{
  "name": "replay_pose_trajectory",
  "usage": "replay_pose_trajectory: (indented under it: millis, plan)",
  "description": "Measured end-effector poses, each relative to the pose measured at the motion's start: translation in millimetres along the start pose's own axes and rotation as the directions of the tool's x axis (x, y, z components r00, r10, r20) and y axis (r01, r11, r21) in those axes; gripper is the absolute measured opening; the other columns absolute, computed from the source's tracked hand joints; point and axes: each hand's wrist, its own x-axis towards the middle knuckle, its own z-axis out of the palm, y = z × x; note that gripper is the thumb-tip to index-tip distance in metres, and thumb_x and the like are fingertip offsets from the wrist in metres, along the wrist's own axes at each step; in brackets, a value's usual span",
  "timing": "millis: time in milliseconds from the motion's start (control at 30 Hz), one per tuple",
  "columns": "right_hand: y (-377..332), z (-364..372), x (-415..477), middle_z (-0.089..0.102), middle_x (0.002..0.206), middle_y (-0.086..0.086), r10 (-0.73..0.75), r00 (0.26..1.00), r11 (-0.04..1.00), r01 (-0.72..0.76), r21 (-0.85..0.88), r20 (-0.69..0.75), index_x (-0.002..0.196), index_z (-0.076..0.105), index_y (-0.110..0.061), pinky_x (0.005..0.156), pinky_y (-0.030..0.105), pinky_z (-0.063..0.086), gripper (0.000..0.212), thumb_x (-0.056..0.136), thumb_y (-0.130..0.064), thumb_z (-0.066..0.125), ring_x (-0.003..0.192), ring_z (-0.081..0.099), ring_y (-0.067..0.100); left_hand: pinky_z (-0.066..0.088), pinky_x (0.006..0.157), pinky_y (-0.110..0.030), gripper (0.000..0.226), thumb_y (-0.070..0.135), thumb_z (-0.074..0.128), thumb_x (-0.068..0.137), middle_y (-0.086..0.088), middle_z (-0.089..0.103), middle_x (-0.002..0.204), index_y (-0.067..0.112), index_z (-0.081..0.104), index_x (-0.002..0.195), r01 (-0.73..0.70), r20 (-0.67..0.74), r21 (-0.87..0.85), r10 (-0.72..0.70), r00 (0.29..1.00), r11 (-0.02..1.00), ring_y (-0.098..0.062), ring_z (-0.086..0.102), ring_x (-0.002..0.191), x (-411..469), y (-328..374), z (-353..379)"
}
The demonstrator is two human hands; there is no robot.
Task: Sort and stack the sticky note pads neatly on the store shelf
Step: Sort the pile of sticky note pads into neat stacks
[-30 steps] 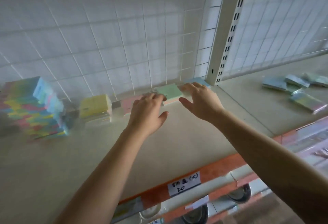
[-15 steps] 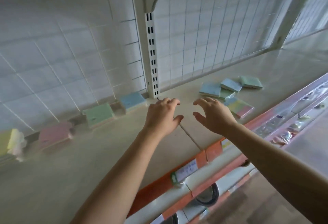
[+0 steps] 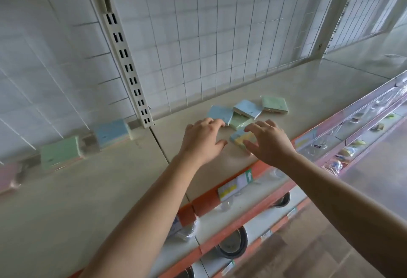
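My left hand (image 3: 203, 139) and right hand (image 3: 267, 143) hover, fingers (image 3: 257, 126) spread and empty, over the loose pads (image 3: 247, 108) just right of the upright post (image 3: 130, 75). I'd pinch the striped pad (image 3: 241, 138) by its edges, then square same colours together.

The scene is viewed from one head-worn wide-angle camera, aimed forward and down, close over the shelf (image 3: 88, 189).

loose pads (image 3: 239, 121) on shelf (image 3: 110, 178), right of upright (image 3: 127, 68) | stacked pads (image 3: 112, 131) left, against back panel (image 3: 55, 57)
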Motion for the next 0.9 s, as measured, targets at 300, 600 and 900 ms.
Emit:
replay_pose_trajectory:
  millis: [300,600,900]
  plan:
    - [21,-1,1,0.065,0.096,-0.002,0.013,0.999,1.000,-0.014,0.023,0.035,0.105,0.060,-0.029,0.088,0.037,0.038,0.046,0.076,-0.065,0.056,0.107,0.046,0.023,0.037,0.092,-0.037,0.043,0.043,0.059,0.086,0.001,0.056,0.121,0.024,0.051,0.124,0.053,-0.027,0.012,-0.053,0.998,0.998,-0.022,0.052,0.114,27,11,11]
    - [29,-1,14,0.047,0.117,0.000,0.063,0.991,0.916,-0.106,0.386,0.122,0.121,0.049,-0.028,0.081,0.026,0.034,0.065,0.064,-0.036,0.080,0.099,0.047,0.016,0.037,0.092,-0.038,0.043,0.042,0.060,0.086,0.000,0.053,0.124,0.022,0.053,0.123,0.113,-0.038,0.038,-0.112,0.993,0.993,-0.023,0.048,0.116,45,3,18]
    - [39,-13,16,0.059,0.100,-0.002,0.085,0.992,0.822,-0.015,0.569,-0.096,0.123,0.056,-0.022,0.073,0.014,0.041,0.063,0.067,-0.007,0.079,0.080,0.055,0.016,0.040,0.091,-0.036,0.038,0.038,0.050,0.094,-0.005,0.048,0.132,0.019,0.052,0.126,0.226,0.018,-0.080,-0.225,0.974,0.971,-0.025,0.048,0.118,72,-7,25]
